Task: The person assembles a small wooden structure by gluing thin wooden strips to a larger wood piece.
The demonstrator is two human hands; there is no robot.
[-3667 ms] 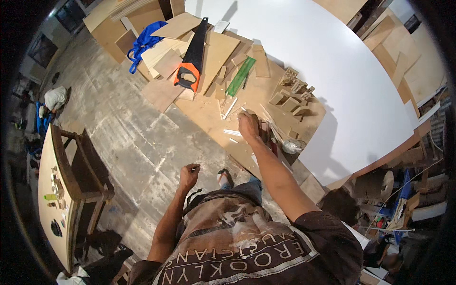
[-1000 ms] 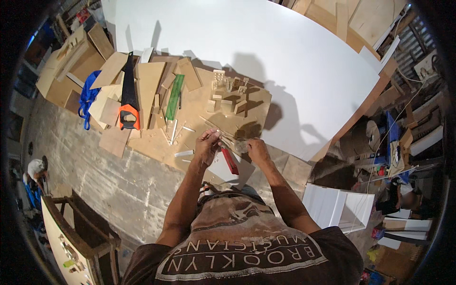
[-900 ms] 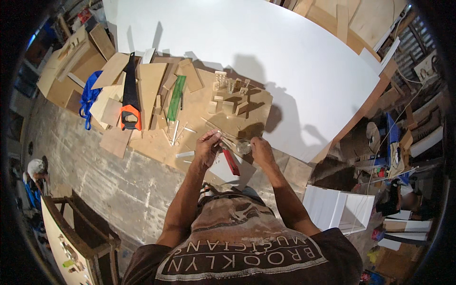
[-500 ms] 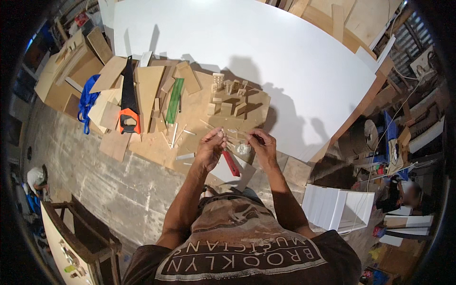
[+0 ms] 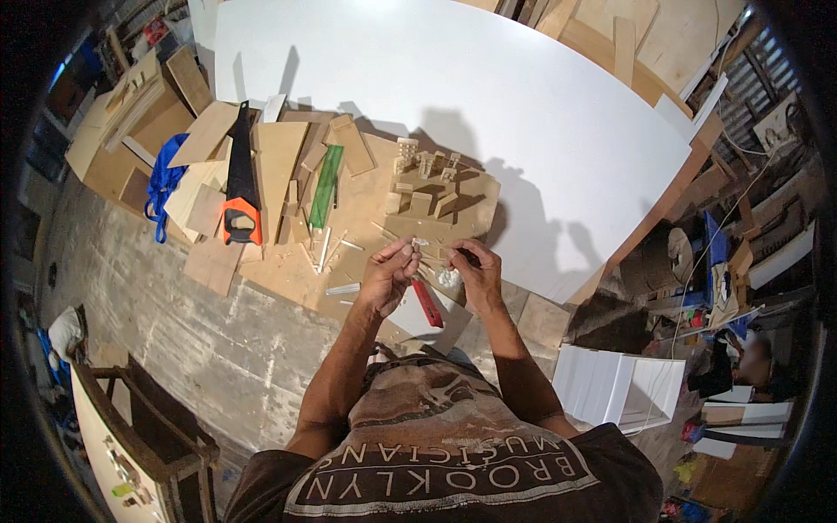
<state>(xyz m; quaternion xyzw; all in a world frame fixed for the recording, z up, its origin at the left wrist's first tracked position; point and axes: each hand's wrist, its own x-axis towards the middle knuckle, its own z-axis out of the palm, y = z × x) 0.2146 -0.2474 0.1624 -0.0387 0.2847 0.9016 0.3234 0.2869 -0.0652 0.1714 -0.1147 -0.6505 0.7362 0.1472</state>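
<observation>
Both of my hands are raised close together over the near edge of the wooden work board. My left hand (image 5: 389, 277) is closed in a pinch on a small pale wooden piece (image 5: 419, 241) that sticks out past the fingertips. To its right, my right hand (image 5: 478, 272) is also pinched; whatever lies between its fingertips is too small to make out. Below and between the hands lies a red-handled cutter (image 5: 427, 303). A whitish lump (image 5: 448, 278) sits beside the right fingers. Thin wooden sticks (image 5: 323, 250) are scattered left of my left hand.
Beyond my hands, several small wooden models and blocks (image 5: 420, 204) stand on the board. A green strip (image 5: 326, 186), an orange-handled saw (image 5: 241, 218) and wood offcuts (image 5: 279, 166) lie to the left. A big white panel (image 5: 540, 113) spans the back. A white box (image 5: 610, 383) stands at right.
My right hand has shifted slightly left and its fingers have drawn in. The thin stick seen between the hands earlier is less visible. My left hand keeps its pinch.
</observation>
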